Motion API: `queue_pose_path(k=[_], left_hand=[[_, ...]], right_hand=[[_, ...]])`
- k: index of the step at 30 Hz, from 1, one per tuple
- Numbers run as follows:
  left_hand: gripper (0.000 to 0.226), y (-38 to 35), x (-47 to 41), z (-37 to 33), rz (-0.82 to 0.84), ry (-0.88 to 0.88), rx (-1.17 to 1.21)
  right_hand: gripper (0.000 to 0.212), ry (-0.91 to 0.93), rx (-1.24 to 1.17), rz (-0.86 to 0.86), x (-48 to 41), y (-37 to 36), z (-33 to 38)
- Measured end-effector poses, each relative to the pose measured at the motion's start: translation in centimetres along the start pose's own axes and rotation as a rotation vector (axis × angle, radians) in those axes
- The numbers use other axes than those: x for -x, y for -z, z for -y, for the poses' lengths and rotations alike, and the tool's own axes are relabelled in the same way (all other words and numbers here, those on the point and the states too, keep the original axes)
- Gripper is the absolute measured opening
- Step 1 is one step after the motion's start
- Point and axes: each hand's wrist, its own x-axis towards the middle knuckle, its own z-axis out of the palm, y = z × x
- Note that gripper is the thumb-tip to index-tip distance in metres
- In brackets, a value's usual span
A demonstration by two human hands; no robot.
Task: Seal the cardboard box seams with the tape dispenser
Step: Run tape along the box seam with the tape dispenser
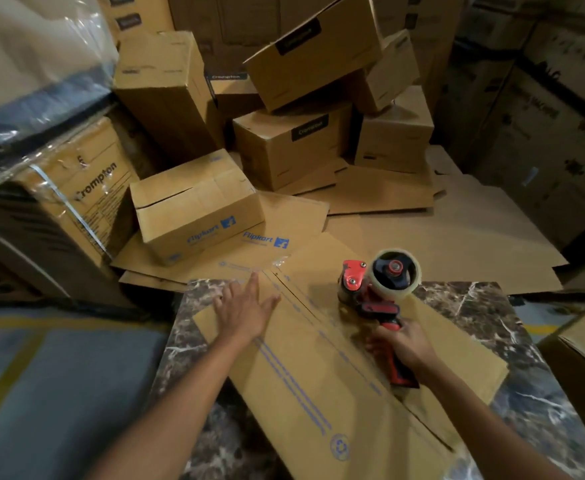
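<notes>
Cardboard box [319,393] lying across marble counter [513,341], far end past counter's far edge. Centre seam [426,426] runs lengthwise toward me, gaping at near end; can't tell if any tape on it yet, so I judge sealing stroke barely begun. Tape dispenser [374,289] on right flap near far end, just beside seam. Left hand [244,311] flat, fingers straight, pressing left flap. Right hand [403,344] wrapped round red handle. Next: nose onto seam's far end, pull toward me, flaps held together.
</notes>
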Motion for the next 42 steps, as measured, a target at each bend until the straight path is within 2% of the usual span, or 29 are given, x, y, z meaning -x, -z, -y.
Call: queue_pose_path(k=[4, 9, 12, 16, 20, 24, 28, 31, 34, 36, 40, 42], left_hand=[[0.084, 0.0, 5.2, -1.2, 0.039, 0.135, 0.034], [0.083, -0.3, 11.7, -3.8, 0.026, 0.256, 0.052], [0.08, -0.8, 16.4, -5.5, 0.007, 0.297, 0.036], [0.06, -2.1, 20.7, -6.6, -0.047, 0.288, 0.069], [0.037, -2.5, 19.3, -5.7, -0.266, 0.22, 0.425], [0.027, -1.3, 15.3, -5.4, -0.311, 0.274, 0.788], [0.021, -2.4, 10.7, -4.3, -0.178, 0.359, 0.977], [0.005, -2.9, 9.1, -3.7, -0.098, 0.349, 1.063], [0.025, -2.7, 9.5, -3.9, -0.11, 0.374, 1.112], [0.03, -3.1, 9.5, -3.6, -0.112, 0.399, 1.165], [0.024, -4.1, 9.5, -2.6, -0.02, 0.625, 1.474], [0.015, -4.7, 9.5, -1.7, 0.014, 0.688, 1.464]], right_hand=[[0.006, 0.044, 0.095, -0.003, 0.4, 1.6, 0.5], [0.019, 0.226, 0.301, -0.03, 1.9, 1.5, 1.2], [0.037, 0.301, 0.352, 0.015, 3.3, 0.4, 1.2], [0.037, 0.34, 0.457, 0.151, 4.6, -0.9, 0.2], [0.04, 0.402, 0.581, 0.196, 5.3, -1.3, -1.0], [0.036, 0.418, 0.607, 0.18, 5.3, -2.0, -0.5], [0.031, 0.404, 0.584, 0.106, 5.1, -3.6, 0.4], [0.032, 0.384, 0.588, 0.076, 4.7, -4.7, 0.3], [0.033, 0.381, 0.66, 0.055, 4.3, -5.4, 0.1], [0.033, 0.389, 0.713, 0.054, 4.3, -5.7, 0.1], [0.029, 0.391, 0.774, 0.069, 4.2, -6.0, 0.6], [0.025, 0.407, 0.798, 0.069, 4.1, -6.1, 1.0]])
